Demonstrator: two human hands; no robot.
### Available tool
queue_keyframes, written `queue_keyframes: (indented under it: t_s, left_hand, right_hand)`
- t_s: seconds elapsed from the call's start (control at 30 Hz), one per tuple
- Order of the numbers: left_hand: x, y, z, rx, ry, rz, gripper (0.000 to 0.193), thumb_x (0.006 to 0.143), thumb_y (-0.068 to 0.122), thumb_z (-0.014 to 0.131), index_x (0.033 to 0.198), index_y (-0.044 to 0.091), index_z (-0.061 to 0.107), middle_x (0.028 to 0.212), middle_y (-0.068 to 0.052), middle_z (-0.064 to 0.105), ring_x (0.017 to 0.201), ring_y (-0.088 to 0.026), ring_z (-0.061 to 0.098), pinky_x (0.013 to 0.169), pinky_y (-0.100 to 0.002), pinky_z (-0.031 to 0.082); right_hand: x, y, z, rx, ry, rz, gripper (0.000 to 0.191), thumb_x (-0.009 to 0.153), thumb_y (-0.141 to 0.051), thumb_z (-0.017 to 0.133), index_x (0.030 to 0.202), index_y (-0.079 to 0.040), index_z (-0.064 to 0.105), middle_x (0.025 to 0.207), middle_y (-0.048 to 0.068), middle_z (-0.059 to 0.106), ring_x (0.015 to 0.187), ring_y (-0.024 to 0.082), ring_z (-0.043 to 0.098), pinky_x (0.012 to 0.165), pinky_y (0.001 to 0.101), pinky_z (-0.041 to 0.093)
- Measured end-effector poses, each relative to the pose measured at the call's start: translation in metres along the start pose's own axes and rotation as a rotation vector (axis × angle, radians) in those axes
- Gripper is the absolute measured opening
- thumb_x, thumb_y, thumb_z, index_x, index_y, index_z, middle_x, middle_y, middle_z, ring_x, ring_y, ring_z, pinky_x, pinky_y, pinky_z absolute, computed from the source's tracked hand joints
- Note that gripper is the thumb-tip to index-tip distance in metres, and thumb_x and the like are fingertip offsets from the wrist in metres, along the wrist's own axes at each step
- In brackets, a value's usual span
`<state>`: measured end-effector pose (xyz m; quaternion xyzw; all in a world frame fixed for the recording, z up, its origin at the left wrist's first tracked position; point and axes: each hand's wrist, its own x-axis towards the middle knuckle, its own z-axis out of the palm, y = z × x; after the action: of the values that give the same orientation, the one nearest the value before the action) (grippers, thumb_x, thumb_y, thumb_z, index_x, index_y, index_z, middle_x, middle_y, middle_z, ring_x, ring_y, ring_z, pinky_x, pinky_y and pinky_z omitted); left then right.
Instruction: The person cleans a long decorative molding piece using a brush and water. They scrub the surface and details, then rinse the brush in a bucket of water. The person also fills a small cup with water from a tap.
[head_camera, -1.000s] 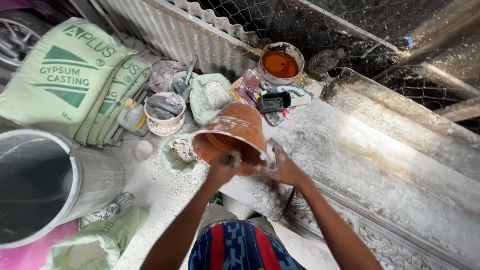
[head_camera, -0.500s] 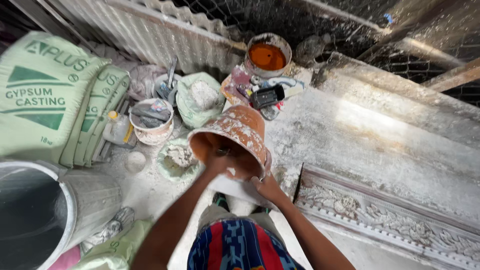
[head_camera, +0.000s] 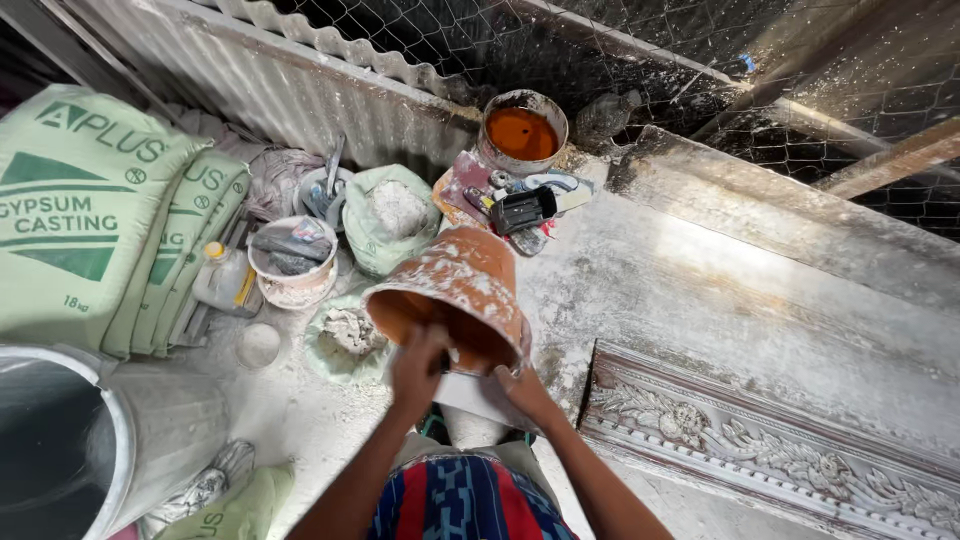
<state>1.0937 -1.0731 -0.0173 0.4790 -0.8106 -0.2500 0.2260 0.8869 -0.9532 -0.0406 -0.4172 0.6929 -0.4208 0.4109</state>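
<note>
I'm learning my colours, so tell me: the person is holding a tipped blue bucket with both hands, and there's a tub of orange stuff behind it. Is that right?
Not quite. The head view shows the tipped bucket is orange and spattered with white plaster, not blue. The rest holds: the left hand and right hand both hold it, and the tub of orange liquid sits behind it.

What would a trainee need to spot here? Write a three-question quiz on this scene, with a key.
1. True or false: both hands grip the tilted orange bucket.
2. What colour is the liquid in the round pot by the wire mesh? A) blue B) orange C) green
3. Which hand reaches inside the bucket's mouth?

Key
1. True: the left hand and the right hand both hold it at the rim.
2. B.
3. The left hand; the right hand holds the rim's outer edge.
</note>
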Motion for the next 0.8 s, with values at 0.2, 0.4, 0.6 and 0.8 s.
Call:
queue_keyframes:
  t_s: [0.2, 0.4, 0.6, 0.8]
  left_hand:
    - [0.029, 0.027, 0.000, -0.075, -0.389, 0.010, 0.038, 0.091, 0.041, 0.070, 0.111, 0.008, 0.074, 0.108, -0.021, 0.075, 0.097, -0.040, 0.073, 0.085, -0.048, 0.057]
    - [0.088, 0.002, 0.014, 0.124, -0.204, -0.017, 0.030, 0.089, 0.030, 0.065, 0.106, 0.008, 0.075, 0.107, -0.018, 0.074, 0.101, -0.037, 0.071, 0.089, -0.049, 0.056]
    - [0.073, 0.023, 0.040, -0.177, -0.042, 0.153, 0.027, 0.084, 0.025, 0.069, 0.105, 0.007, 0.074, 0.104, -0.018, 0.074, 0.098, -0.037, 0.070, 0.086, -0.048, 0.056]
    - [0.057, -0.027, 0.014, -0.012, -0.163, 0.008, 0.027, 0.080, 0.019, 0.072, 0.104, 0.007, 0.073, 0.101, -0.018, 0.074, 0.095, -0.038, 0.069, 0.083, -0.047, 0.055]
  right_hand:
    - [0.021, -0.100, -0.087, -0.396, -0.315, 0.020, 0.092, 0.098, -0.041, 0.058, 0.164, -0.019, -0.001, 0.165, 0.028, 0.025, 0.140, 0.047, 0.047, 0.116, 0.0560, 0.036]
    - [0.019, -0.091, -0.033, -0.160, -0.277, 0.005, 0.103, 0.090, -0.010, 0.055, 0.162, -0.020, -0.019, 0.159, 0.032, 0.011, 0.142, 0.049, 0.028, 0.116, 0.0511, 0.027]
    - [0.019, -0.006, -0.005, -0.396, -0.239, 0.125, 0.041, 0.106, -0.028, 0.053, 0.136, -0.001, 0.052, 0.120, 0.031, 0.072, 0.107, 0.035, 0.068, 0.098, 0.0426, 0.052]
    - [0.008, -0.002, 0.013, -0.034, -0.083, 0.028, 0.054, 0.096, -0.022, 0.051, 0.142, -0.002, 0.032, 0.110, 0.025, 0.071, 0.093, 0.034, 0.067, 0.087, 0.0439, 0.054]
